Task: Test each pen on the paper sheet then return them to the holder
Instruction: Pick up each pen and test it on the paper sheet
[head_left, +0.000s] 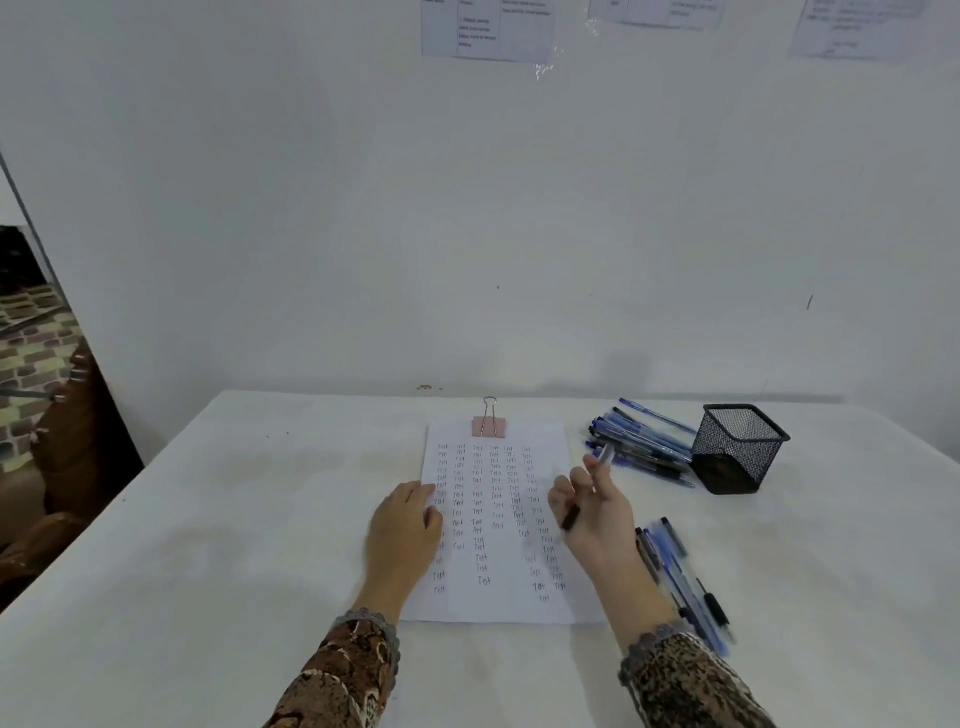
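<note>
Pinning the white, ink-scribbled paper sheet against sliding, the left hand lies with straight fingers on its left edge; the right hand curls its fingers round a dark-gripped plastic ballpoint pen, apparently ready to write; the black wire-mesh holder stands well beyond those fingertips.

Black wire-mesh metal holder; matt white paper sheet; glossy plastic pens; cloth-covered table.

Long patterned sleeves on me here: left sleeve in brown, black and cream swirls, right sleeve a darker, finer speckle. Each ends in a scalloped grey lace cuff, and my left grip and right grip are bare.
</note>
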